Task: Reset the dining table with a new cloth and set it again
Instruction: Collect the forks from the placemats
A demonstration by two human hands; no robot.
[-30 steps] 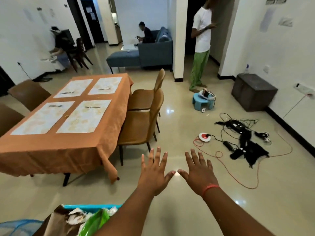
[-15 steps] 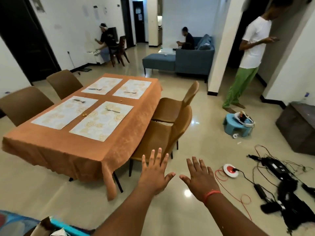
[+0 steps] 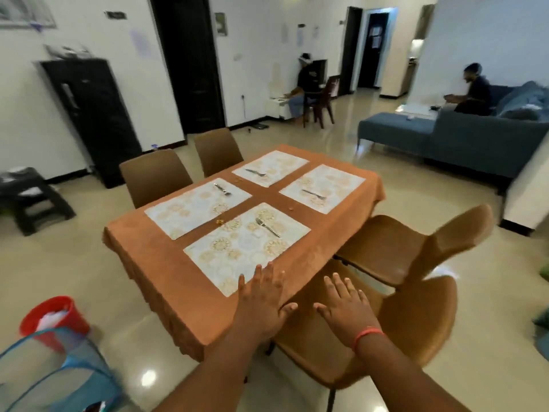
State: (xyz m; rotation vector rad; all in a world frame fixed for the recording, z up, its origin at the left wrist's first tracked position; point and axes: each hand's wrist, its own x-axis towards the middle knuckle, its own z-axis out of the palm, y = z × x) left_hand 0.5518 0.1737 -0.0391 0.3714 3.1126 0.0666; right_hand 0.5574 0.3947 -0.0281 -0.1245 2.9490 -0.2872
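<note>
Both your hands are spread flat with fingers splayed and hold nothing: your left hand (image 3: 261, 301) hangs over the near corner of the orange tablecloth (image 3: 335, 242), your right hand (image 3: 344, 307) over the seat of the nearest brown chair (image 3: 416, 331). Whether the left palm touches the cloth cannot be told. Your forearms cover that corner's drape and part of the chair. Four pale placemats (image 3: 246, 248) lie on the cloth, each with a fork (image 3: 267, 227); small crumbs between them are too blurred to name. Chairs stand close on both sides. At lower left, a red bucket (image 3: 53, 319) and a blue mesh basket (image 3: 59, 379) are cut off by the frame.
</note>
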